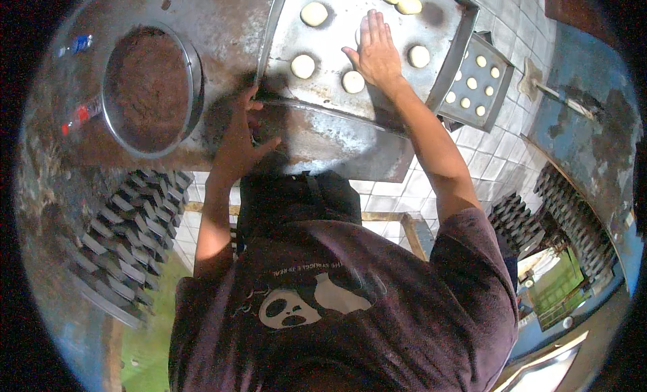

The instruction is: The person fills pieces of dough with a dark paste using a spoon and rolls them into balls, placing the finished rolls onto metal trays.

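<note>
A large metal baking tray [330, 102] lies on the worn table in front of me, with several pale round dough pieces [303, 67] spaced across it. Over the tray's middle, my right hand [379, 58] is flat with its fingers stretched out. A dough piece [360, 36] shows partly beside and beneath those fingers; the rest of it is hidden. Two dough pieces [408, 5] touch each other at the far edge. My left hand [237, 146] is at the tray's near left corner, fingers apart and holding nothing; whether its fingertips touch the rim I cannot tell.
Left of the tray stands a big round metal bowl [195, 89] of brown crumbly stuff. Two small plastic bottles [75, 46] lie beyond it. Lower right, another tray [499, 99] carries several dough pieces. Stacked grey metal pans [128, 223] rise on both sides.
</note>
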`<state>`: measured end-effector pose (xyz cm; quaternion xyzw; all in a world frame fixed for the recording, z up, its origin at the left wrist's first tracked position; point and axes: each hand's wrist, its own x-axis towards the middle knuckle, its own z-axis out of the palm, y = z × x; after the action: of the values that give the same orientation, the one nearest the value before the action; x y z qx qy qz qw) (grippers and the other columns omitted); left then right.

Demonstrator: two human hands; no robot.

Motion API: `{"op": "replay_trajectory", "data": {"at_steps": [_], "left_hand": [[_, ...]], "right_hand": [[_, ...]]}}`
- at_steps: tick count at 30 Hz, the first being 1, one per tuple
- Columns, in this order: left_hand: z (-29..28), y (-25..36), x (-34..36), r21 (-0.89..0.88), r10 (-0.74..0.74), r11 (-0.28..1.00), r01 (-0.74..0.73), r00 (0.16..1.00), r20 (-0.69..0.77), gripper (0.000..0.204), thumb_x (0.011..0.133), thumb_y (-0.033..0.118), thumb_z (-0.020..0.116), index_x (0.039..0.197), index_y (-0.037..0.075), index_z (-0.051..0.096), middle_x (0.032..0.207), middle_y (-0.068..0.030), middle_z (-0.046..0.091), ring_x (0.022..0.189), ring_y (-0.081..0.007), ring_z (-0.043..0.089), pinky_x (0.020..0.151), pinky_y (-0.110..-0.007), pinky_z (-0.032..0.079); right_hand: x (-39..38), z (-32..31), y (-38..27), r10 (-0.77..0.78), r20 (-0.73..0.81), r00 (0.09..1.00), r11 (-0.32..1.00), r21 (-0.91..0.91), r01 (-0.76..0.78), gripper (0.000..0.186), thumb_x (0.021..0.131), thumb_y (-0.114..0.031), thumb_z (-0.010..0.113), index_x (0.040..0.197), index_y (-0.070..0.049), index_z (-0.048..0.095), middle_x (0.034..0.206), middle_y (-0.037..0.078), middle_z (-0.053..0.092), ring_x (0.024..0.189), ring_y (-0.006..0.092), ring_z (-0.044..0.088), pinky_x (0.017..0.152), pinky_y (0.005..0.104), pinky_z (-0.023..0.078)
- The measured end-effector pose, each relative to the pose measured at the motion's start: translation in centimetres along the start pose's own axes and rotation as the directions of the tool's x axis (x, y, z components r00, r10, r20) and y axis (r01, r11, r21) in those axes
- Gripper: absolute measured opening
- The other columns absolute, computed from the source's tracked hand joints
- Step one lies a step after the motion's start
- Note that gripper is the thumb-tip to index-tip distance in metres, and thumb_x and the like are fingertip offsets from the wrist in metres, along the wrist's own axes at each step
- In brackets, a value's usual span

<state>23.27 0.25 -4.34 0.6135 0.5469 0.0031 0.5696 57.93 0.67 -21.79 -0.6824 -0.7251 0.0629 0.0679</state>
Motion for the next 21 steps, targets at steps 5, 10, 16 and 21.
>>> {"op": "replay_trajectory", "data": {"at_steps": [5,10,16,21], "left_hand": [[-0.2,0.4,-2.3,-0.003,0.111,0.994,-0.112,0.992,-0.065,0.105,0.073,0.017,0.087,0.158,0.017,0.025,0.127,-0.0117,0.053,0.098,-0.0249,0.055,0.090,-0.039,0.051],[-0.6,1.9,-3.3,0.001,0.098,0.995,-0.098,0.992,-0.082,0.099,0.075,0.019,0.086,0.157,0.016,0.029,0.123,-0.0092,0.053,0.098,-0.0223,0.054,0.092,-0.038,0.049],[-1.0,1.3,-3.5,0.010,0.252,0.968,-0.253,0.958,-0.136,0.089,0.078,0.016,0.083,0.154,0.014,0.036,0.127,-0.0094,0.055,0.102,-0.0209,0.057,0.095,-0.036,0.048],[0.3,2.6,0.0,-0.193,0.339,0.903,-0.384,0.912,-0.231,0.070,0.092,0.015,0.074,0.152,0.008,0.038,0.135,-0.0160,0.058,0.118,-0.0237,0.060,0.103,-0.036,0.046]], "right_hand": [[2.7,-4.7,3.7,0.192,0.233,0.953,0.882,0.386,-0.272,0.063,0.100,-0.043,0.058,0.142,0.003,0.051,0.149,0.025,0.047,0.141,0.0396,0.044,0.115,0.0441,0.039],[5.2,-6.2,10.0,0.159,-0.088,0.983,0.987,0.006,-0.159,0.032,0.098,-0.028,0.060,0.122,-0.008,0.066,0.125,0.017,0.066,0.113,0.0394,0.065,0.093,0.0500,0.055],[7.3,-5.3,13.1,0.190,0.274,0.943,0.978,0.030,-0.206,0.035,0.086,-0.024,0.069,0.117,-0.008,0.072,0.112,0.017,0.073,0.097,0.0410,0.070,0.085,0.0494,0.057],[5.6,-13.3,8.5,0.137,0.643,0.754,0.627,0.533,-0.568,0.034,0.091,-0.022,0.063,0.115,0.001,0.071,0.095,0.002,0.069,0.088,0.0128,0.063,0.084,0.0309,0.054]]}}
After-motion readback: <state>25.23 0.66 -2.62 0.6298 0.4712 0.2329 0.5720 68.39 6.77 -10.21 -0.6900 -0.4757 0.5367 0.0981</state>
